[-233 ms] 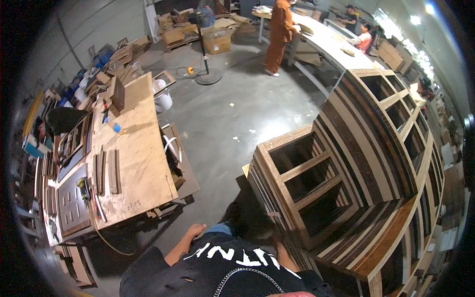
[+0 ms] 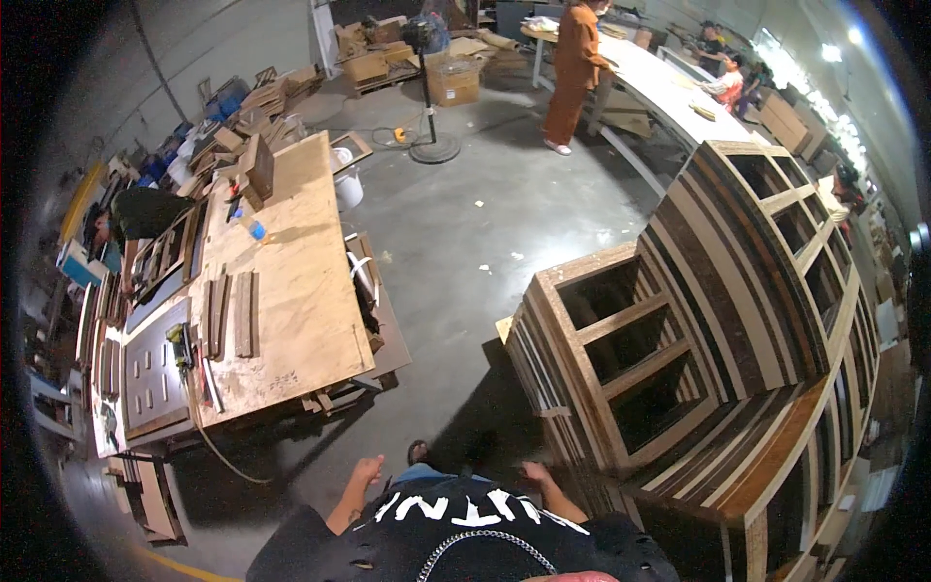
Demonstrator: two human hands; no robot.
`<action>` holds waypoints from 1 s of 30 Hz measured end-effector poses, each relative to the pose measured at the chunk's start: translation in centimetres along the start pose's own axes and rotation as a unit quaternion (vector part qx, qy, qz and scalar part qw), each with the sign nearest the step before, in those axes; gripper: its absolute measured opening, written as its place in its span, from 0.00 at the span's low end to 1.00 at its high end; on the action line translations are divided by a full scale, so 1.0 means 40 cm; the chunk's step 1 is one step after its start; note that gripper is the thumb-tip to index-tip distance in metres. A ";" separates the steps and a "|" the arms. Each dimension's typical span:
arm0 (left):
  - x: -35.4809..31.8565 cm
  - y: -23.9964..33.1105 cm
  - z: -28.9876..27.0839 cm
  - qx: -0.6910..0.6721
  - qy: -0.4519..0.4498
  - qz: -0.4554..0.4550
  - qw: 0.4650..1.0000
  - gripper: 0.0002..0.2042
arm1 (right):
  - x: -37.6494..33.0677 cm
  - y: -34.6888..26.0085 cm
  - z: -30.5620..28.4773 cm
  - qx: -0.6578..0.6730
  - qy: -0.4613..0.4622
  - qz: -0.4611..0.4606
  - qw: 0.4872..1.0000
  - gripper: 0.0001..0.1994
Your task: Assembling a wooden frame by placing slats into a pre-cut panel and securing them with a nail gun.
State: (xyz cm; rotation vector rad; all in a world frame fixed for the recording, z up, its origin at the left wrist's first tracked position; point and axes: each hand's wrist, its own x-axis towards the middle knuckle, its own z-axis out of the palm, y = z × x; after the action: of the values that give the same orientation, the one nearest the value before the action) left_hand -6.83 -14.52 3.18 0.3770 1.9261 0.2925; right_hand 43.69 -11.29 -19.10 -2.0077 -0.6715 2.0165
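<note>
My left hand (image 2: 368,470) hangs low beside my body with its fingers curled in and nothing seen in it. On the other side, my right hand (image 2: 533,472) is also loosely closed, and nothing shows in its fingers. Neither hand touches anything. Right of my right hand stands a tall wooden cabinet frame (image 2: 626,320), with open compartments and striped brown, cream and black panels. Left of my left hand is a plywood-topped workbench (image 2: 301,291). On it lie narrow wooden strips (image 2: 247,315), a green-and-black power tool (image 2: 178,341) and a grey panel with slots (image 2: 160,373).
Grey concrete floor (image 2: 456,252) runs between bench and cabinet. A cable (image 2: 228,461) hangs from the bench's near edge. Farther off stand a pedestal fan (image 2: 433,147), cardboard boxes (image 2: 454,82) and a person in orange-brown clothes (image 2: 572,78) at a long white table (image 2: 669,82). Another person bends over the bench's far-left side.
The bench, cabinet and fan have shifted rightward in the picture. My right hand, mostly hidden before, now shows fully. A shoe of mine has come into sight.
</note>
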 end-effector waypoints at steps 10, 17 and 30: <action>0.044 -0.649 -0.136 -0.212 -0.050 0.048 0.975 0.21 | -0.186 -0.321 0.331 -0.285 -0.046 -0.114 0.951 0.15; -0.115 -1.079 -0.197 -0.455 0.018 -0.073 0.887 0.24 | -0.205 -0.280 0.722 -0.327 -0.044 -0.111 0.938 0.14; -0.184 -1.316 -0.326 -0.571 0.049 -0.066 0.817 0.22 | -0.401 -0.096 1.351 -0.658 -0.251 -0.355 0.615 0.22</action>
State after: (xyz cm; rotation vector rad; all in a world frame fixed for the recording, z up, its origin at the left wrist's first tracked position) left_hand -22.86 -66.12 -5.45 -0.5834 1.5222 1.2940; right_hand -9.48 -24.23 -5.06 -0.8602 -3.1043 1.4586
